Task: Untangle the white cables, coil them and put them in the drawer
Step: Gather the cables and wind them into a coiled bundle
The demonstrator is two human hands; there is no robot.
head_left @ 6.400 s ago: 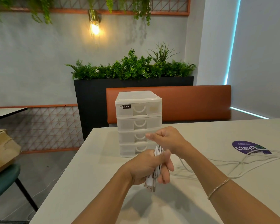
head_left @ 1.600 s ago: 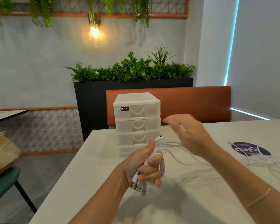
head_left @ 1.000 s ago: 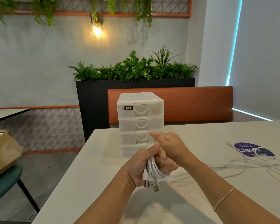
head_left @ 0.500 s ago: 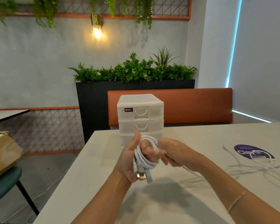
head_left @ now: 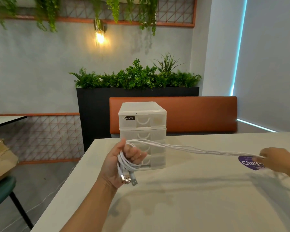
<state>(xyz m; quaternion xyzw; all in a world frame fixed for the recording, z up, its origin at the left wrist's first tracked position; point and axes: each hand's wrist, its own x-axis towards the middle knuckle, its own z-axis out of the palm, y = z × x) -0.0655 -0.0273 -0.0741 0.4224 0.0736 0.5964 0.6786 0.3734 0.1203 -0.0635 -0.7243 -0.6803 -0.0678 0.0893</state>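
Mid-coiling: my left hand point(head_left: 122, 163) grips the coil point(head_left: 126, 164); right hand point(head_left: 274, 159) pinches the taut cable strands point(head_left: 191, 149). Next, another wrap; drawer unit point(head_left: 142, 131) looks closed.

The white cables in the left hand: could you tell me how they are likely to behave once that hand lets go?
The white cables look floppy: the strands sag between the left hand and the right hand. The loops in the left grip would probably spring loose if released. They seem light, and the metal plugs dangling below may swing.
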